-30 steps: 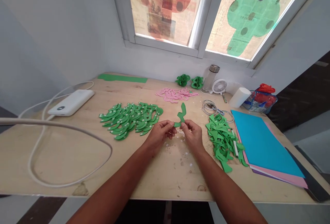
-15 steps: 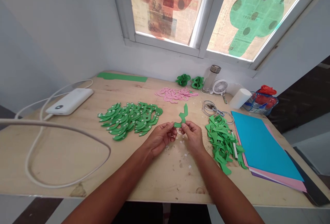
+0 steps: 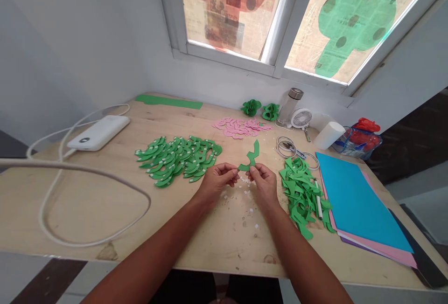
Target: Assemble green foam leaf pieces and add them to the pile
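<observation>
A wavy green paper cutout (image 3: 252, 157) stands up between my hands over the middle of the table. The thumb and fingers of my left hand (image 3: 220, 176) are pinched together at its lower left tip; whether anything tiny is also between them is too small to tell. My right hand (image 3: 264, 182) pinches the bottom of the cutout near its bend. Small white scraps (image 3: 251, 210) lie on the wood below. To the left is a pile of green cutouts (image 3: 178, 158) with white patches at their ends. Loose green offcuts (image 3: 301, 192) are heaped to the right.
Pink cutouts (image 3: 241, 127) and two green paper balls (image 3: 251, 107) lie toward the wall. Scissors (image 3: 290, 146), tape rolls (image 3: 284, 151), a bottle (image 3: 290, 106) and a small fan (image 3: 301, 118) sit back right. Blue sheets (image 3: 360, 201) are at right; a power bank (image 3: 99, 133) and cable at left.
My left fingers have slid slightly outward toward the cutout's left tip, which now shows more. My right hand keeps its pinch. The whole view has shifted a little.
</observation>
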The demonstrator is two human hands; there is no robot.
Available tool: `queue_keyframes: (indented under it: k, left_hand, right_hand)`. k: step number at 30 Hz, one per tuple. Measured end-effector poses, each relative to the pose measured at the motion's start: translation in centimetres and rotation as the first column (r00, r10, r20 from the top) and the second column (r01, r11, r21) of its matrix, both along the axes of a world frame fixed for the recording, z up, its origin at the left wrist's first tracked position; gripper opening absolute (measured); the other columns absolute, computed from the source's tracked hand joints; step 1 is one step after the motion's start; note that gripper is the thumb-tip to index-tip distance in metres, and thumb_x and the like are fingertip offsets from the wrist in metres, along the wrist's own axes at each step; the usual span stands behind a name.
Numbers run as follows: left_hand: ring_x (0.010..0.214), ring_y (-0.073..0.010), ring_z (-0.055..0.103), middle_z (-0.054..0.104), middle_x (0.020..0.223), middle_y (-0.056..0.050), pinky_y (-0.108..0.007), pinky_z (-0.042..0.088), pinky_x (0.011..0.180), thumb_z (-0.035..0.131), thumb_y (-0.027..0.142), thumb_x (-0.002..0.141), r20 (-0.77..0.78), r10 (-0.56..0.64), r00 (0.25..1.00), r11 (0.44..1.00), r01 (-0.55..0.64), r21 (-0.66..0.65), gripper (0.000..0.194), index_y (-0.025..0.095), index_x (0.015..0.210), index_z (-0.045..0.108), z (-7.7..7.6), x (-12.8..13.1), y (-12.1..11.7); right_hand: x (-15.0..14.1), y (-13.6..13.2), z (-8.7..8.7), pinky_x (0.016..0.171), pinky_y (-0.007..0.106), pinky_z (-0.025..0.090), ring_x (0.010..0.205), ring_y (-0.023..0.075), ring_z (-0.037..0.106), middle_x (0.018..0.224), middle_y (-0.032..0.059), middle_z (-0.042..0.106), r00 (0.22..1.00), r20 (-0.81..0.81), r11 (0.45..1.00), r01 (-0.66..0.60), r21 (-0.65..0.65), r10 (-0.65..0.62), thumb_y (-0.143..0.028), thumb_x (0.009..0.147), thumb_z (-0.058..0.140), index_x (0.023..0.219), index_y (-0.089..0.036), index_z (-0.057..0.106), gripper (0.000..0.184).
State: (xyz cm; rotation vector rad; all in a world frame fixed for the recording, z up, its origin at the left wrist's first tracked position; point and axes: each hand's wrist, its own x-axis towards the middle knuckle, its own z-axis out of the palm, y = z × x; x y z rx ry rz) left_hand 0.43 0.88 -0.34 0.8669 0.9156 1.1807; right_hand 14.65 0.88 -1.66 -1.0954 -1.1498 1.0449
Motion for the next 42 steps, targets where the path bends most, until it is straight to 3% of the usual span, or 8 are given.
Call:
queue_keyframes:
  k: [4,9,15,26,34,38,42]
  left_hand:
    - [0.051,-0.0112,0.054,0.062,0.057,-0.002,-0.023,0.041,0.049,0.069,0.024,0.060,-0.009,0.059,0.998,0.998,-0.059,-0.001,0.014,0.014,0.067,0.062,0.0,0.0,0.0]
    - [0.052,-0.0124,0.056,0.065,0.063,-0.004,-0.024,0.043,0.050,0.067,0.026,0.061,0.065,-0.046,0.997,0.999,0.047,-0.015,0.021,0.013,0.078,0.065,0.0,-0.1,0.0]
    - [0.050,-0.0114,0.054,0.063,0.057,-0.003,-0.023,0.043,0.049,0.069,0.031,0.062,-0.065,0.017,0.998,0.999,-0.015,0.041,0.019,0.013,0.063,0.063,-0.2,0.4,0.0]
    - [0.048,-0.0109,0.054,0.063,0.058,-0.003,-0.023,0.044,0.048,0.068,0.033,0.064,-0.040,-0.007,0.999,0.999,0.009,0.031,0.021,0.014,0.069,0.062,-0.5,0.6,0.0]
    - [0.047,-0.0108,0.053,0.062,0.055,-0.002,-0.022,0.042,0.045,0.068,0.035,0.063,-0.094,0.049,0.994,0.997,-0.043,0.068,0.022,0.014,0.066,0.062,-1.0,0.6,0.1]
    - [0.047,-0.0105,0.053,0.063,0.056,-0.003,-0.022,0.042,0.045,0.069,0.037,0.062,-0.066,-0.003,0.998,0.999,0.006,0.048,0.025,0.013,0.066,0.062,-1.1,0.6,0.2]
    - [0.048,-0.0102,0.054,0.063,0.059,-0.004,-0.022,0.042,0.047,0.071,0.038,0.062,-0.003,-0.086,0.996,0.996,0.086,0.020,0.027,0.013,0.067,0.063,-1.0,0.5,0.1]
  right_hand:
    - [0.1,0.0,0.2,0.057,0.024,0.039,0.058,0.0124,0.051,0.063,0.0003,0.060,0.998,0.066,1.000,0.014,0.015,-0.015,-0.035,0.074,0.059,0.073,-0.016,0.063,0.020]
    - [0.1,-0.1,0.3,0.056,0.024,0.039,0.058,0.0128,0.051,0.062,0.0000,0.059,0.993,0.106,0.999,0.040,0.024,-0.042,-0.036,0.075,0.058,0.074,-0.015,0.063,0.022]
    - [0.1,-0.1,0.2,0.058,0.025,0.040,0.060,0.0135,0.052,0.066,0.0016,0.061,0.984,0.172,0.997,0.039,0.060,-0.049,-0.036,0.076,0.057,0.078,-0.015,0.064,0.022]
    - [0.2,-0.3,0.2,0.060,0.026,0.042,0.062,0.0152,0.056,0.066,0.0025,0.063,0.962,0.271,0.994,0.015,0.104,-0.043,-0.035,0.078,0.053,0.078,-0.014,0.064,0.023]
    - [0.0,-0.9,0.5,0.060,0.026,0.040,0.064,0.0142,0.051,0.075,0.0038,0.063,0.854,0.493,0.961,0.023,0.277,-0.163,-0.029,0.080,0.051,0.087,-0.015,0.065,0.022]
    - [0.1,-0.6,0.2,0.059,0.026,0.041,0.062,0.0141,0.051,0.073,0.0032,0.063,0.884,0.449,0.975,0.029,0.221,-0.128,-0.030,0.078,0.053,0.087,-0.015,0.065,0.022]
    - [0.4,0.2,-0.1,0.057,0.026,0.041,0.059,0.0139,0.053,0.067,0.0022,0.063,0.980,0.199,0.998,0.015,0.064,-0.027,-0.034,0.072,0.058,0.081,-0.015,0.064,0.022]
